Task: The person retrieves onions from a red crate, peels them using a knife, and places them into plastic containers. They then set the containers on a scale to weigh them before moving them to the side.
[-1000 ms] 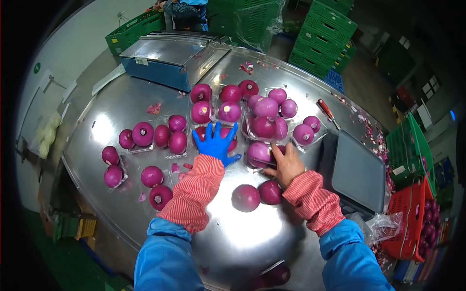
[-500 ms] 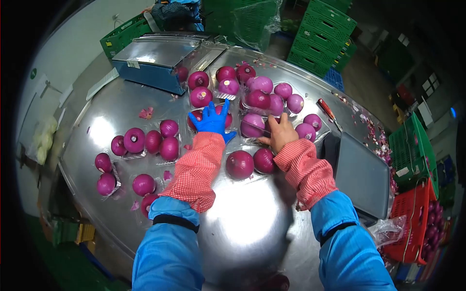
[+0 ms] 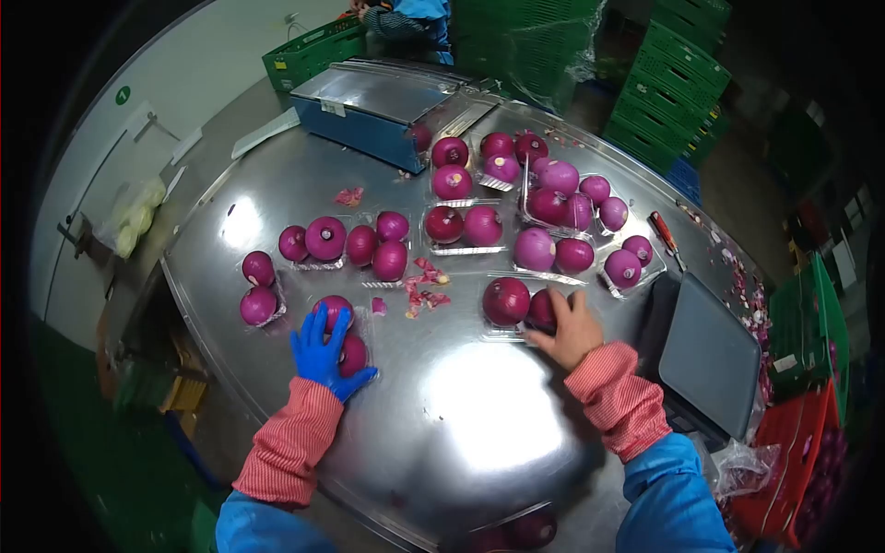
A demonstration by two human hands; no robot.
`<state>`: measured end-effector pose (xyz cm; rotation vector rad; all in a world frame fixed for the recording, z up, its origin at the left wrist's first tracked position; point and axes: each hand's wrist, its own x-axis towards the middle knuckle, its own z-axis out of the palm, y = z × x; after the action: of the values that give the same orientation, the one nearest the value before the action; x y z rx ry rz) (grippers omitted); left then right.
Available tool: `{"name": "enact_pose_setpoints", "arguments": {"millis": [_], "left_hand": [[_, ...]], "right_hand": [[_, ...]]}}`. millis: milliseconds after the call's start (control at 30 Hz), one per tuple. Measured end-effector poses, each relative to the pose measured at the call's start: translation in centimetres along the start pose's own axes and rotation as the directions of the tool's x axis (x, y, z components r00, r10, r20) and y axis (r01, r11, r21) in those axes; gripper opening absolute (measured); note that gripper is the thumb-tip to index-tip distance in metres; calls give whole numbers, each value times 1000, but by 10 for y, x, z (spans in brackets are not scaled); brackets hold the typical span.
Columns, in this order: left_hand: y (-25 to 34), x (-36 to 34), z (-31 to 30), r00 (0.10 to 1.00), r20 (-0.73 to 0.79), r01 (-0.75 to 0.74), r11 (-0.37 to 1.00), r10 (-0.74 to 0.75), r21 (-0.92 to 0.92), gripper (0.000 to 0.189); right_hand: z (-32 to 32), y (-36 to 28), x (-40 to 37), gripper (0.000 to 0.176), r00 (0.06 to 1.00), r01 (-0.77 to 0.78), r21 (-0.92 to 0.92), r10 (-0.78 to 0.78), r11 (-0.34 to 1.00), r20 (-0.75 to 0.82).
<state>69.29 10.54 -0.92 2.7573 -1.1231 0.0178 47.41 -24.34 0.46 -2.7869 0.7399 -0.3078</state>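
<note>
My left hand (image 3: 323,358), in a blue glove, lies with spread fingers over a clear plastic tray of two red onions (image 3: 353,355) at the left. Its fingertips touch the upper onion (image 3: 333,310). My bare right hand (image 3: 570,332) curls its fingers and thumb around the right-hand onion (image 3: 542,311) of another tray near the middle. Beside that onion sits a larger red onion (image 3: 506,301), untouched. Just behind the right hand stands a tray with a paler onion (image 3: 534,250) and a darker one (image 3: 574,255).
Several more onion trays cover the steel table (image 3: 442,369). A blue-sided metal machine (image 3: 359,134) stands at the back. At the right are a red-handled knife (image 3: 664,230), a grey tray (image 3: 710,350) and green crates (image 3: 673,83). Onion skins (image 3: 426,288) lie about. Another person (image 3: 410,23) is behind.
My left hand has moved from the middle trays down and left to the tray at the left. My right hand has come nearer, onto an onion in the front tray. The view has shifted.
</note>
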Motion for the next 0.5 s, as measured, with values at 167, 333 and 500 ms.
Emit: {"name": "enact_pose_setpoints", "arguments": {"millis": [167, 333, 500], "left_hand": [[0, 58, 21, 996, -82, -50, 998, 48, -23, 98], [-10, 128, 45, 970, -218, -111, 994, 107, -6, 91], [-1, 196, 44, 960, -275, -35, 998, 49, 54, 82]], "right_hand": [[5, -11, 0, 88, 997, -44, -94, 50, 995, 64], [20, -4, 22, 87, 998, -31, -89, 25, 996, -61], [29, -6, 42, 87, 992, -66, -88, 56, 994, -115]]}}
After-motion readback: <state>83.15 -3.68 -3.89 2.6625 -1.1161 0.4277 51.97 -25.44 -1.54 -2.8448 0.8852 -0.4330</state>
